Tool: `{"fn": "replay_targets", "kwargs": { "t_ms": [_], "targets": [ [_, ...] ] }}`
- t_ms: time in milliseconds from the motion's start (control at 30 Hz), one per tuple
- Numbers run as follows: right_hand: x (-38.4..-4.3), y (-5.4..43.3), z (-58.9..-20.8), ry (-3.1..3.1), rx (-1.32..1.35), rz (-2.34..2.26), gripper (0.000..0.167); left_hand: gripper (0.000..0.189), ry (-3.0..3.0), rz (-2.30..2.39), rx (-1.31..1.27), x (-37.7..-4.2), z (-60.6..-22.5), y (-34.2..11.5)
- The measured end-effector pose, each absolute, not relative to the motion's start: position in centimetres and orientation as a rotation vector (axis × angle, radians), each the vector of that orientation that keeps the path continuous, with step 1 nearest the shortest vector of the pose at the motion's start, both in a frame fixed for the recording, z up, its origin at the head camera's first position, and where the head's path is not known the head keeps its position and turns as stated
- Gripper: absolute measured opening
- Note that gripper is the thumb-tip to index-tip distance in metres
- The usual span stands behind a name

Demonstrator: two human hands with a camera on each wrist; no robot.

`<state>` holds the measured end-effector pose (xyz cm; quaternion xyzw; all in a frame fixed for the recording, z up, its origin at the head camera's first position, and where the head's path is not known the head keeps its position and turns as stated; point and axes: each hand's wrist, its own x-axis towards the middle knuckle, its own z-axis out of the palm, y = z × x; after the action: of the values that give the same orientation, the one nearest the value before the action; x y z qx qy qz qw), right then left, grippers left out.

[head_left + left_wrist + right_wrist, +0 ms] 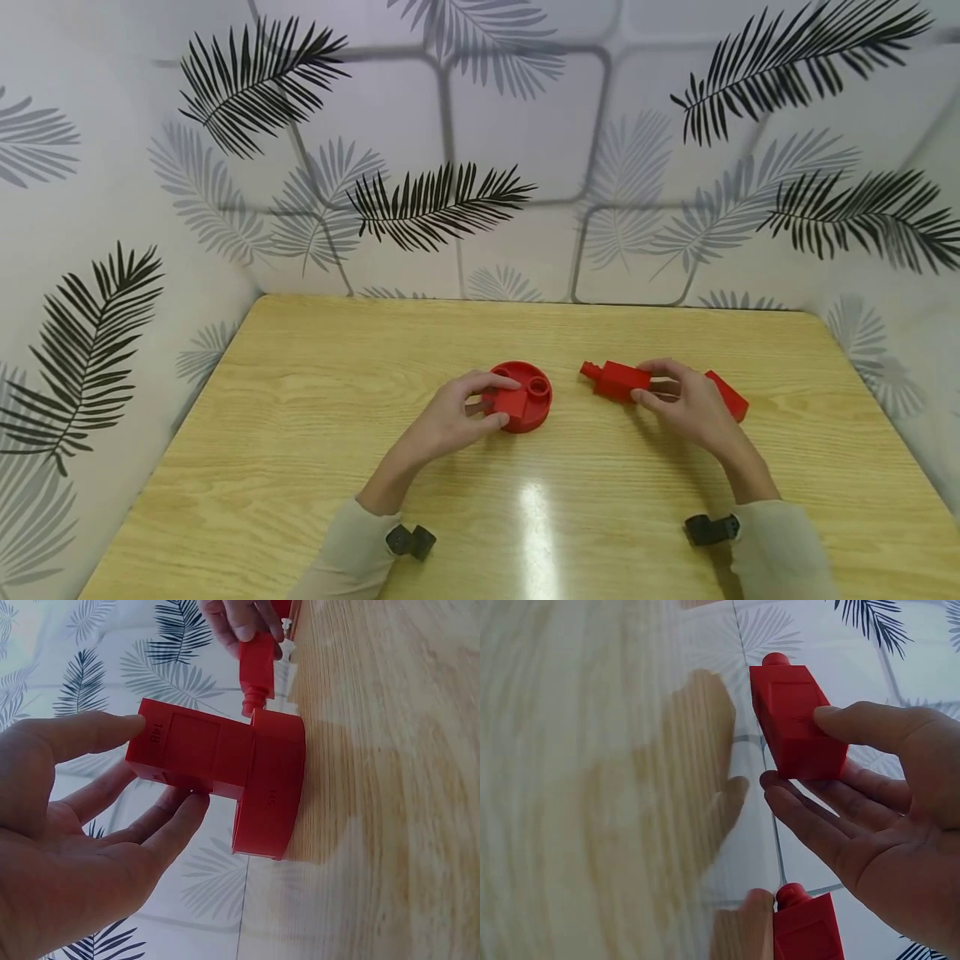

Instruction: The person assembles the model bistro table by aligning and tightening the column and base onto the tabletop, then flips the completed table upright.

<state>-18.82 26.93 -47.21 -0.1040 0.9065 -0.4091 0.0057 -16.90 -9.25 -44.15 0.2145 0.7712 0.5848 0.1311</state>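
Observation:
A round red base (pixel 539 411) with raised rings inside lies on the table. A red rectangular block (pixel 195 746) marked 148 stands upright in it, and my left hand (pixel 453 417) holds the block's upper end between thumb and fingers. To the right, my right hand (pixel 693 407) grips a second red block (pixel 624 382) by one end, thumb on one side and fingers on the other. That block's narrow ridged stem points left toward the base, and it appears lifted off the table. Where the first block meets the base is partly hidden in the head view.
Another red block (pixel 729 397) lies on the table behind my right hand; its rounded end shows in the right wrist view. The wood-grain table (pixel 300 417) meets a leaf-patterned backdrop (pixel 517 133) at the back and sides.

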Motion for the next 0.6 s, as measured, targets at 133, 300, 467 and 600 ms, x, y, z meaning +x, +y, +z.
{"fn": "replay_targets", "kwargs": {
  "t_ms": [133, 300, 467, 600],
  "targets": [
    [-18.8, 26.5, -47.0, 2.837, -0.309, -1.361, 0.043, 0.035, 2.307, 1.698, 0.587, -16.6, -44.3, -8.8],
    [-18.8, 25.7, -46.6, 2.863, -0.346, -1.442, 0.041, 0.036, 2.417, 1.691, 0.543, -16.4, -44.4, -8.2],
    [-18.5, 25.0, -46.2, 2.847, -0.378, -1.559, 0.035, 0.036, 2.418, 1.703, 0.509, -16.5, -44.6, -8.2],
    [-18.2, 24.3, -45.7, 2.852, -0.414, -1.609, 0.032, 0.036, 2.382, 1.726, 0.502, -16.7, -44.6, -8.6]
  ]
}}
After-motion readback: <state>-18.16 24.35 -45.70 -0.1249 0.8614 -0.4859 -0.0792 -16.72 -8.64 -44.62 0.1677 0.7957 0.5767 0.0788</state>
